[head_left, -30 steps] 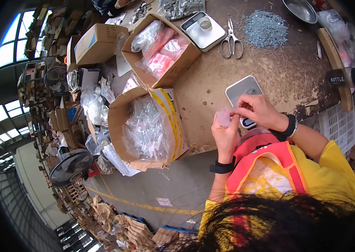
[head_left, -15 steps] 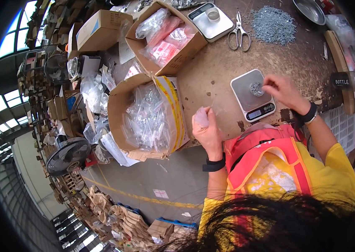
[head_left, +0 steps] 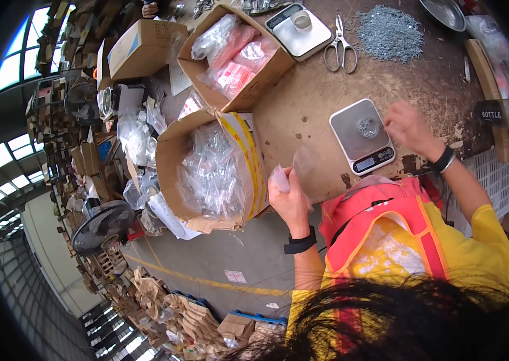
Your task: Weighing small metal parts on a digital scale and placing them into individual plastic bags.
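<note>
Bags of clear plastic (head_left: 212,180), apparently filled, lie in the tan cardboard box (head_left: 249,165); a grey heap of small metal pieces (head_left: 390,33) looks unbagged, with a small clump (head_left: 365,127) on the nearer white scale (head_left: 347,123). Left hand (head_left: 289,201) pinches translucent pinkish plastic (head_left: 279,179); right hand (head_left: 409,127), beside the scale, too blurred to tell

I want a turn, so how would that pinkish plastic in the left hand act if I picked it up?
The pinkish plastic would probably be floppy, since it's bunched up in the left hand. It's likely light and might tear, because it looks thin and filmy.
</note>
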A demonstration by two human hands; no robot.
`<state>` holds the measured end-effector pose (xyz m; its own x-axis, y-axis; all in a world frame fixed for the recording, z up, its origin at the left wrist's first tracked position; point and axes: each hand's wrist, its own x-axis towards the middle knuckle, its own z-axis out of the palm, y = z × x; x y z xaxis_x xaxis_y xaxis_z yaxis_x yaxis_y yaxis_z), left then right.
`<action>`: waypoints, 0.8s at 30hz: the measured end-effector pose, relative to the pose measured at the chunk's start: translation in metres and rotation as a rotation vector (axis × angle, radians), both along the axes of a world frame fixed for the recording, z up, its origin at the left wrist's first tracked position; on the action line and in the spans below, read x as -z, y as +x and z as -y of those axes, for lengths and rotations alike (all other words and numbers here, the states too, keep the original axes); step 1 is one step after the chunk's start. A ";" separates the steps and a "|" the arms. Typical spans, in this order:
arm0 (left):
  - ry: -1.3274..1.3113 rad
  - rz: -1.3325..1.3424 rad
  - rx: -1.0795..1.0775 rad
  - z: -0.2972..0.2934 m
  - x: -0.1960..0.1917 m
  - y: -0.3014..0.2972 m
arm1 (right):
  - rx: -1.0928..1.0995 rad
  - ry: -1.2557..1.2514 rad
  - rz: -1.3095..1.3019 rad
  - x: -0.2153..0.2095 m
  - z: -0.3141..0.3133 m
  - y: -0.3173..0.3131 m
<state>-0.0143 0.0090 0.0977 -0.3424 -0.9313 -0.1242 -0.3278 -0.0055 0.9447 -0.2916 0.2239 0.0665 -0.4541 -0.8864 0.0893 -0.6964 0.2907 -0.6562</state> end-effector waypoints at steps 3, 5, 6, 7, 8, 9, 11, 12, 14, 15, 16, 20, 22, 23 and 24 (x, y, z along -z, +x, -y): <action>-0.021 0.076 0.032 -0.002 -0.001 -0.005 | 0.028 -0.083 -0.179 0.008 0.025 0.023; -0.018 0.038 0.043 -0.005 -0.001 -0.006 | 0.014 -0.082 -0.186 0.011 0.036 0.022; -0.017 0.037 0.043 -0.005 0.000 -0.006 | 0.000 -0.082 -0.191 0.012 0.041 0.022; -0.028 0.040 0.059 -0.006 0.001 -0.007 | 0.000 -0.081 -0.192 0.013 0.044 0.022; -0.040 0.042 0.074 -0.007 0.002 -0.007 | -0.052 -0.068 -0.203 0.014 0.048 0.023; -0.040 0.041 0.071 -0.007 0.004 -0.005 | -0.106 -0.058 -0.213 0.017 0.051 0.022; -0.036 0.052 0.065 -0.007 0.008 -0.003 | -0.113 -0.057 -0.219 0.029 0.052 0.022; -0.036 0.052 0.060 -0.008 0.007 -0.003 | -0.119 -0.055 -0.222 0.035 0.052 0.022; -0.028 0.057 0.066 -0.008 0.004 -0.003 | -0.125 -0.066 -0.226 0.046 0.050 0.020; -0.027 0.056 0.063 -0.008 0.004 -0.002 | -0.125 -0.075 -0.229 0.047 0.050 0.020; -0.011 0.052 0.057 -0.008 0.005 -0.002 | -0.127 -0.074 -0.230 0.049 0.050 0.019; 0.016 0.042 0.047 -0.008 0.010 0.000 | -0.124 -0.093 -0.199 0.038 0.053 0.021; 0.023 0.032 0.051 -0.008 0.010 -0.002 | -0.118 -0.097 -0.203 0.033 0.054 0.022; 0.028 0.022 0.053 -0.009 0.010 -0.003 | -0.115 -0.086 -0.223 0.032 0.055 0.022; 0.026 0.023 0.055 -0.009 0.009 -0.004 | -0.111 -0.075 -0.242 0.032 0.055 0.023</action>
<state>-0.0182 0.0178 0.0882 -0.3895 -0.9076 -0.1569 -0.3498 -0.0118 0.9367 -0.2690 0.1689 0.0344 -0.3118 -0.9165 0.2505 -0.8607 0.1607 -0.4831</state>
